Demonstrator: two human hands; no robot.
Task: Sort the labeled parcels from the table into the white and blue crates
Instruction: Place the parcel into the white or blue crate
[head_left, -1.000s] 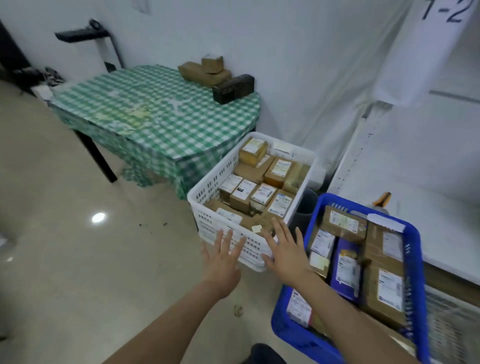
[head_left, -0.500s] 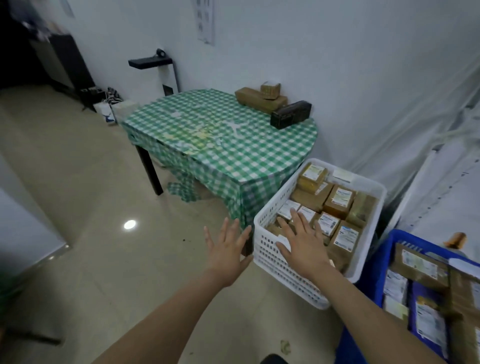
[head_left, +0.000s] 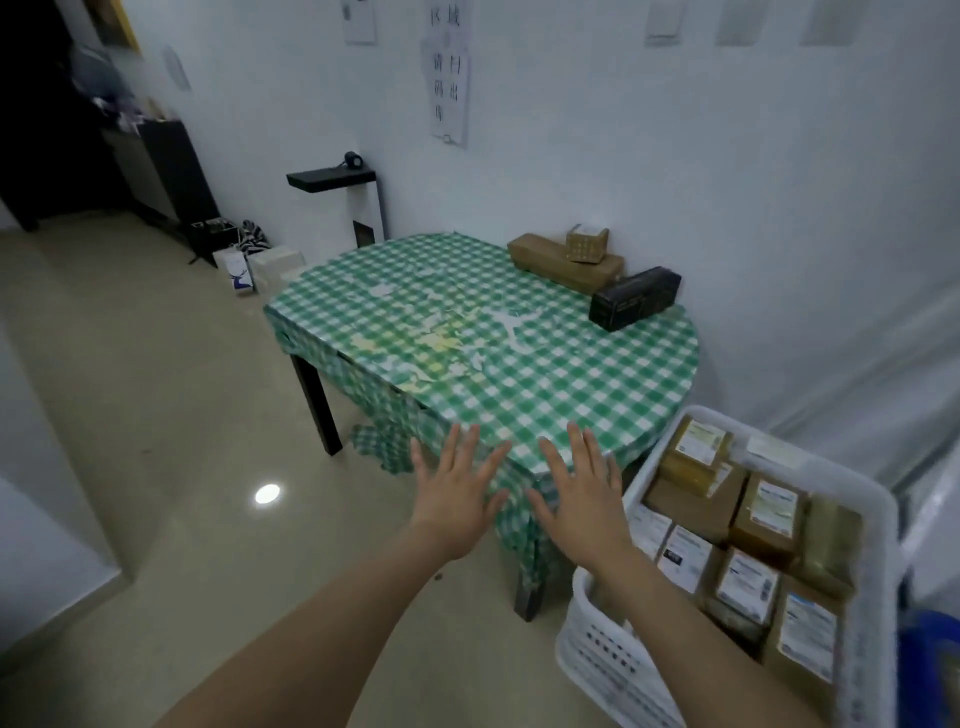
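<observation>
My left hand and my right hand hover side by side, fingers spread and holding nothing, over the near edge of the table with its green checked cloth. At the table's far right lie a long brown parcel, a small cube parcel on top of it, and a black box. The white crate stands on the floor at the lower right, filled with several labeled brown parcels. A sliver of the blue crate shows at the right edge.
Bare tiled floor spreads to the left. A white stand with a black shelf and small boxes sit against the back wall. Dark furniture fills the far left corner. Plastic sheeting hangs on the right.
The view has swung left and up, from the crates to the table. Both hands left the white crate and now hover over the table's near edge.
</observation>
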